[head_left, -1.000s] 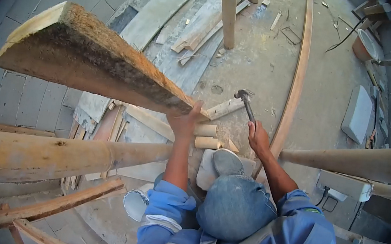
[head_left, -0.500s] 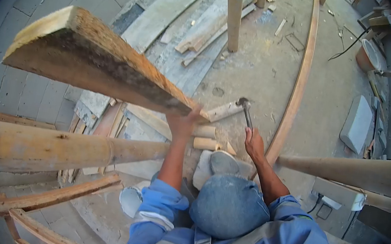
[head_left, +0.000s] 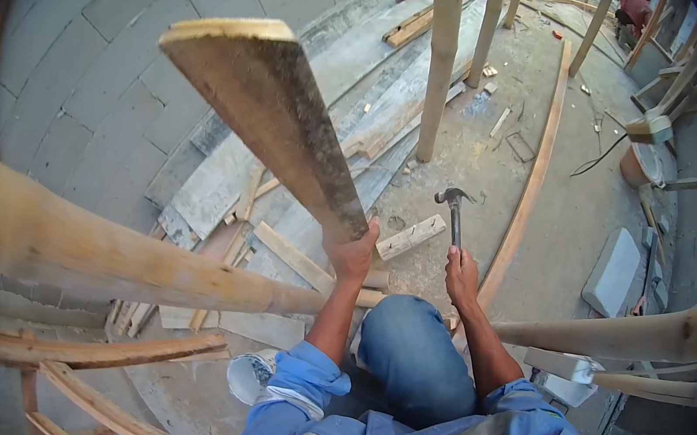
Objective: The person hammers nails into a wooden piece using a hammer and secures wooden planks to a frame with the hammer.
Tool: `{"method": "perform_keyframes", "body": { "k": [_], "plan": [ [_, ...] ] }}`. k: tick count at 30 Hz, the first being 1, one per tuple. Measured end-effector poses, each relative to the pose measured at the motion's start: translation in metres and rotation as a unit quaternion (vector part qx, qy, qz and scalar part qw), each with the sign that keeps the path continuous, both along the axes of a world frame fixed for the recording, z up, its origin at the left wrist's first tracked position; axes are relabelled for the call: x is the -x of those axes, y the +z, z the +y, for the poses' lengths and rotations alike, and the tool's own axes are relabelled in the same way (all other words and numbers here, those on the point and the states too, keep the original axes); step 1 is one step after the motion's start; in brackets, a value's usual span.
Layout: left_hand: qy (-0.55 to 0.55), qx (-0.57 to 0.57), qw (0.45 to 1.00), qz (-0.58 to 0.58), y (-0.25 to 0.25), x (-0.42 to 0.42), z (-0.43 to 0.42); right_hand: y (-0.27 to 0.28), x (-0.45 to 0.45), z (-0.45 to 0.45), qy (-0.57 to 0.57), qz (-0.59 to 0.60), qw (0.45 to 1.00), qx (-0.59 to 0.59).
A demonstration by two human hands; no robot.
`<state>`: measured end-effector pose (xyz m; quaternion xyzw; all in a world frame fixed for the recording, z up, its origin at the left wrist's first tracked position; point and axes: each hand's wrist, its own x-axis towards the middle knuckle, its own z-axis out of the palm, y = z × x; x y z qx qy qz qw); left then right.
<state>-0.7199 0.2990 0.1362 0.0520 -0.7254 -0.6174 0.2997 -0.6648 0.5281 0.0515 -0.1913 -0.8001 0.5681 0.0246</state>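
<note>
The left hand [head_left: 350, 253] grips a thick plank [head_left: 282, 121], fingers closed around its near end, the board rising beyond them; the right hand [head_left: 461, 276] has fingers wrapped around a hammer [head_left: 457, 221]; a short wooden piece [head_left: 412, 236] lies on the floor [head_left: 589, 192] between both hands' fingers.

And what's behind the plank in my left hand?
Past the edges of the plank in your left hand, a block wall and boards on the floor show. Whatever lies directly behind it is covered.
</note>
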Motion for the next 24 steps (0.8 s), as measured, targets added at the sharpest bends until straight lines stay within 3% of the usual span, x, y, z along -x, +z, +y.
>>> {"method": "perform_keyframes", "body": {
  "k": [3,8,10,13,16,17,20,24],
  "plan": [
    [-0.050,-0.038,0.996,-0.056,0.070,-0.006,0.008,0.093,-0.010,-0.008,0.008,-0.016,0.998,0.062],
    [-0.048,-0.014,0.996,-0.068,0.150,-0.030,0.029,0.237,-0.039,-0.027,0.004,0.028,0.999,0.030],
    [-0.074,-0.034,0.988,-0.129,0.175,-0.055,0.034,0.288,-0.058,-0.034,0.003,0.044,0.998,0.037],
    [-0.061,-0.031,0.989,-0.132,0.221,-0.104,0.045,0.338,-0.090,-0.045,0.016,0.008,0.994,0.107],
    [-0.072,-0.036,0.986,-0.143,0.239,-0.156,0.050,0.373,-0.119,-0.064,0.010,0.054,0.977,0.207],
    [-0.070,-0.055,0.984,-0.152,0.254,-0.176,0.055,0.388,-0.128,-0.070,0.006,0.117,0.978,0.173],
    [-0.023,0.143,0.981,-0.133,0.235,-0.233,0.050,0.420,-0.165,-0.074,0.016,0.084,0.989,0.121],
    [0.017,0.241,0.957,-0.157,0.297,-0.282,0.051,0.479,-0.204,-0.079,-0.026,0.082,0.959,0.270]
  ]
}}
